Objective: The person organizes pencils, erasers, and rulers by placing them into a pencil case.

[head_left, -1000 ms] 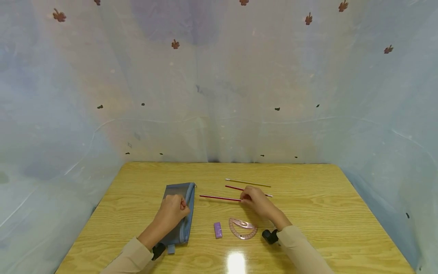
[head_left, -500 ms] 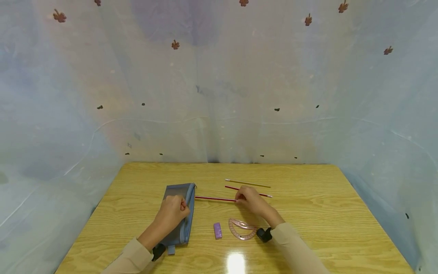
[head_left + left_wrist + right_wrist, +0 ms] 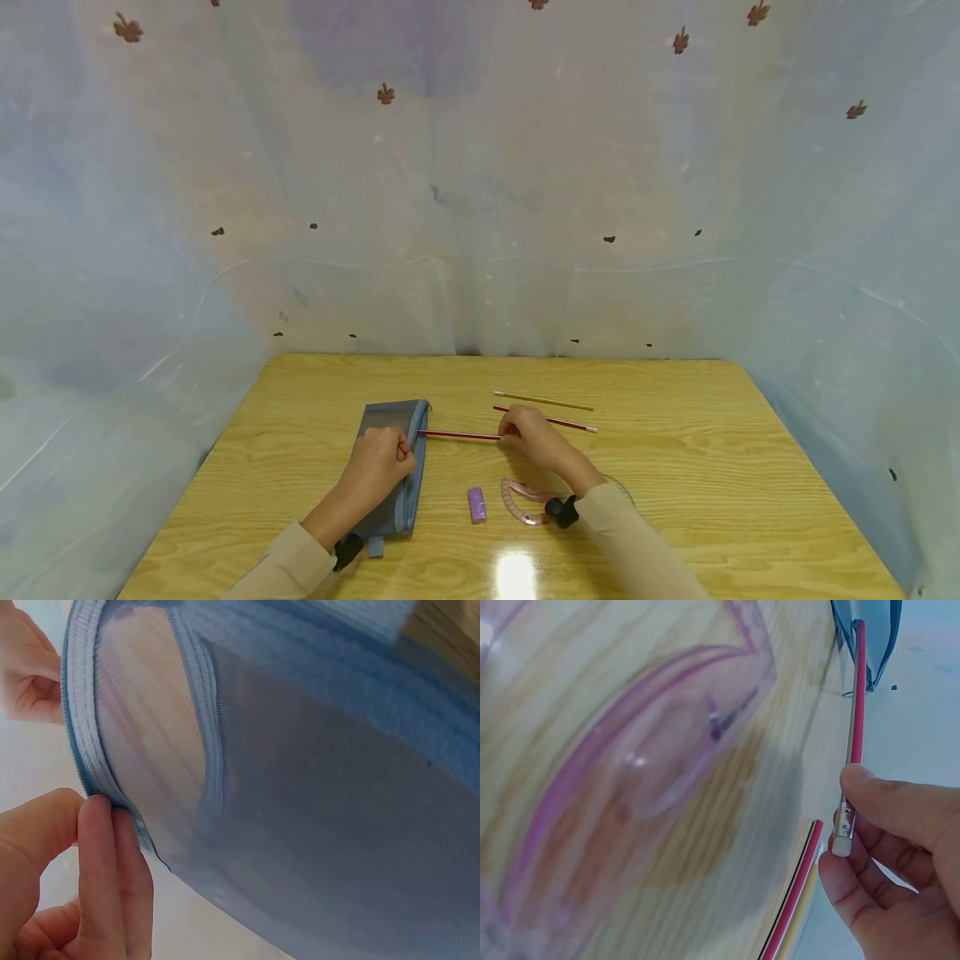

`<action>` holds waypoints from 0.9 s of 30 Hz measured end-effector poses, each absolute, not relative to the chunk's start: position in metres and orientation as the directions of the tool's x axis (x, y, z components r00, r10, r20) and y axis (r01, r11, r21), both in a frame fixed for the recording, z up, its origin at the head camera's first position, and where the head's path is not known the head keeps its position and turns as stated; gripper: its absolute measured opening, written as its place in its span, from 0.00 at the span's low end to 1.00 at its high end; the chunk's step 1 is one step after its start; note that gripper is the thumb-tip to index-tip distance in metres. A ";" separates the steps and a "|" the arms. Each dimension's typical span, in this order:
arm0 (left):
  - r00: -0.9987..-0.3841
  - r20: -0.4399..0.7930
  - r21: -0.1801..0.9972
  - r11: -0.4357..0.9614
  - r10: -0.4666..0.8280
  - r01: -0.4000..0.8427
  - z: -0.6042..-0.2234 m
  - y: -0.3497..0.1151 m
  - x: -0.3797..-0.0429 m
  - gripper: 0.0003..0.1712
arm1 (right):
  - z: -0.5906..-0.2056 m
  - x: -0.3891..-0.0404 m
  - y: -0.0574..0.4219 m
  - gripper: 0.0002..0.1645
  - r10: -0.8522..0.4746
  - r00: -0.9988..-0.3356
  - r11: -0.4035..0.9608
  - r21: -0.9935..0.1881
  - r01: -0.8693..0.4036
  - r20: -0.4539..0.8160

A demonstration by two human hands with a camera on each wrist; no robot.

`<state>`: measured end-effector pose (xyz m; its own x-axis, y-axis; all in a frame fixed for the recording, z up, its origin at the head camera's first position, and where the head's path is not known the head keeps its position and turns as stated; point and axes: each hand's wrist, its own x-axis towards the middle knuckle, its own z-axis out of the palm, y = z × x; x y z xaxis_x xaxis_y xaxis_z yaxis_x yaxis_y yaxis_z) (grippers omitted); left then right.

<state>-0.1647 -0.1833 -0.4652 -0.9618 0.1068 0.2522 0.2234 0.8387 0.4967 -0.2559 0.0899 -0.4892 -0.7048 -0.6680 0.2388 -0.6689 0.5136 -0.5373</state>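
Observation:
My left hand (image 3: 378, 462) pinches the zipper edge of a blue mesh pencil case (image 3: 322, 810), which lies on the left part of the table in the head view. In the left wrist view its mouth gapes beside the fingertips (image 3: 97, 817). My right hand (image 3: 536, 437) holds a red pencil (image 3: 461, 435) between thumb and fingers, close to its white eraser end. The pencil's far end reaches into the case's opening, as the right wrist view shows of the pencil case (image 3: 885, 637). The tip itself is hidden there.
A second red pencil (image 3: 572, 424) lies partly behind my right hand, with a yellow pencil (image 3: 543, 400) beyond it. Nearer are a purple eraser (image 3: 477, 505) and a pink see-through protractor (image 3: 513, 504), partly covered by my right wrist. Another clear curved edge (image 3: 624, 490) shows beside the sleeve.
My right hand has moved left with the red pencil, bringing its far end from just outside the pencil case into the opening. My left hand has stayed in place.

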 end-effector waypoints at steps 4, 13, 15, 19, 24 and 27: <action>-0.958 0.264 0.497 0.835 0.114 0.236 -0.465 -0.183 -0.165 0.16 | -0.486 -0.255 0.085 0.03 -0.671 -0.705 0.521 -0.530 -0.669 0.229; -0.955 0.273 0.487 0.839 0.119 0.244 -0.466 -0.182 -0.166 0.17 | -0.481 -0.256 0.072 0.02 -0.679 -0.701 0.522 -0.528 -0.670 0.217; -0.954 0.275 0.489 0.837 0.121 0.247 -0.465 -0.182 -0.166 0.17 | -0.481 -0.256 0.069 0.03 -0.678 -0.705 0.528 -0.529 -0.664 0.209; -0.955 0.271 0.492 0.835 0.123 0.248 -0.465 -0.181 -0.166 0.16 | -0.479 -0.254 0.063 0.03 -0.670 -0.713 0.538 -0.525 -0.659 0.209; -0.955 0.271 0.491 0.837 0.117 0.242 -0.466 -0.181 -0.165 0.16 | -0.479 -0.251 0.055 0.03 -0.647 -0.730 0.541 -0.543 -0.642 0.219; -0.957 0.269 0.494 0.836 0.112 0.237 -0.466 -0.181 -0.165 0.16 | -0.480 -0.249 0.050 0.03 -0.632 -0.743 0.545 -0.555 -0.628 0.219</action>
